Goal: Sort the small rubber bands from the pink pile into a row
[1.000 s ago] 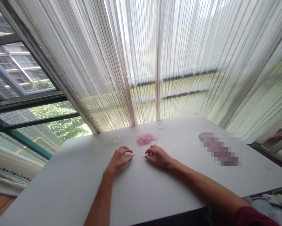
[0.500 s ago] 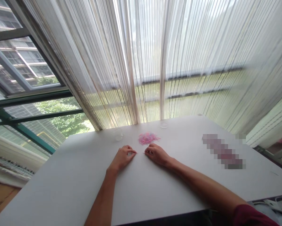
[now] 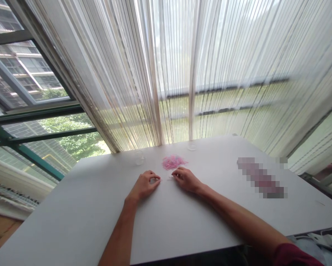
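Nearest to us: maroon sleeve (image 3: 291, 255) on the right arm, white cables (image 3: 325, 240) beside it at the table corner. Both hands are over the white table (image 3: 160, 225), facing each other. Left hand (image 3: 144, 186): thumb and index curve together, tips nearly meeting; we can't tell if anything is pinched. Right hand (image 3: 188, 180): fingers curled toward the thumb, grip unclear to us. Thin pale strand (image 3: 170, 179) shows just beside the right fingertips, in the gap between hands; too small for us to confirm contact. Pile of pink strands (image 3: 173, 162), some bluish, lies on the table just beyond the fingers, nearer the right ones. Pixelated object well off to the right. Behind the pile we have two clear round containers: left one (image 3: 140, 159), right one (image 3: 191, 146) shallower and farther back; contents too faint to read. Sheer striped curtain (image 3: 174, 74) at the back.
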The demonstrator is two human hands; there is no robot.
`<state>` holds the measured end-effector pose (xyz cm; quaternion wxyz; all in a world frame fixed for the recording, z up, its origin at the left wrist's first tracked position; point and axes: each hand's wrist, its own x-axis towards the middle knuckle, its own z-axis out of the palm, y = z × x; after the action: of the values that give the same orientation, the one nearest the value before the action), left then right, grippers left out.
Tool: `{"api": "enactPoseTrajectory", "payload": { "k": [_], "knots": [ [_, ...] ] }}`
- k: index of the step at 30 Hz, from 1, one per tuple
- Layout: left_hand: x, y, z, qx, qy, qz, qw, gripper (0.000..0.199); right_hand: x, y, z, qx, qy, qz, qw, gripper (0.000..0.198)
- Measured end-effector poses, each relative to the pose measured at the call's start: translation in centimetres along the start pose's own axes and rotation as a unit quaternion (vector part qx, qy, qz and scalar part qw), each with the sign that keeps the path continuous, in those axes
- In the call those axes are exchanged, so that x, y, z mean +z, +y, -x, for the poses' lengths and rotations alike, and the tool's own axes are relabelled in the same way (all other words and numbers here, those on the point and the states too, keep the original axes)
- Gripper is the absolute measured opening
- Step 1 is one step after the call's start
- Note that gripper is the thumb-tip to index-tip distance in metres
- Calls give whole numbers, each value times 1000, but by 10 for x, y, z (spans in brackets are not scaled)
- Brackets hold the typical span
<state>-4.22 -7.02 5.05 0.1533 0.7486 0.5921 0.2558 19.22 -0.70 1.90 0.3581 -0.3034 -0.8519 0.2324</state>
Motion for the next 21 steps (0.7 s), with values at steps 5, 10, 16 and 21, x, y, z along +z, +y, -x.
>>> {"api": "enactPoseTrajectory", "payload": {
  "k": [5,10,16,21],
  "knots": [
    [-1,0,0,-4,-1,-3,1000,23,-1,-4,3,10,-19,-4,1000,12],
    [-1,-2,0,-7,-7,8,1000,22,2,-6,2,8,-33,17,999,10],
    [0,-2,0,7,-2,0,1000,21,3,-5,0,13,-33,34,999,9],
    [0,-4,0,6,15,-5,1000,22,3,-5,0,11,-31,33,999,9]
  ]
}}
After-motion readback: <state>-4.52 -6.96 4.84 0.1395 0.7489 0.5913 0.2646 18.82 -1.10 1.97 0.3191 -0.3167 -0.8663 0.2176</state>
